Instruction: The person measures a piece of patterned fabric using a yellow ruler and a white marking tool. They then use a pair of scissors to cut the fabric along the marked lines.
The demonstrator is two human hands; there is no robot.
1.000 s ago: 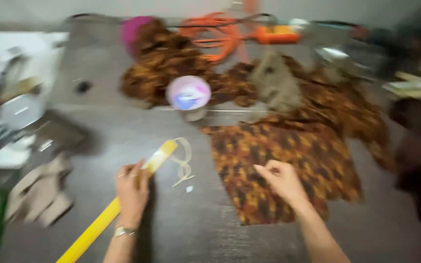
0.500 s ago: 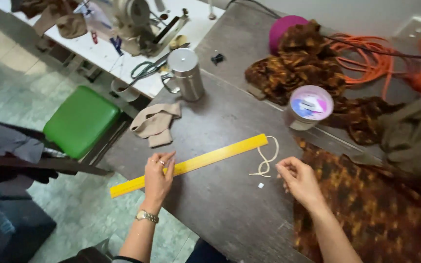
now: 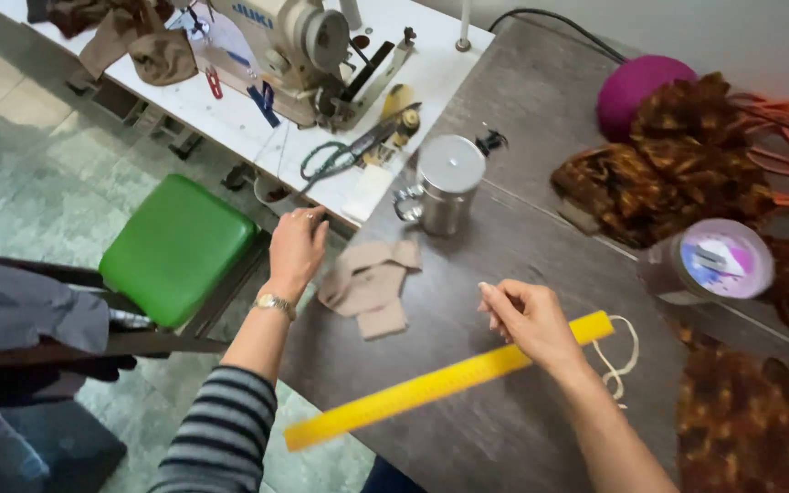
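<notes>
Head view: yellow ruler (image 3: 431,388) diagonal, lower-left to upper-right.

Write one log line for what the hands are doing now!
left hand: on table edge beside beige cloth pieces | right hand: over yellow ruler | metal mug: upright

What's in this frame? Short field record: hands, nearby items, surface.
left hand: over the table's near edge, reaching toward the beige fabric pieces, empty, wristwatch on wrist
right hand: above the yellow ruler, fingers curled; contact unclear
ruler: flat on the dark table, running diagonally
string: looped by the ruler's far end
metal mug: upright, lid on, behind the beige pieces
tape roll: right of the mug
patterned fabric: heaped at the far right
sewing machine: on the white table
green stool: left, beside the table
</notes>
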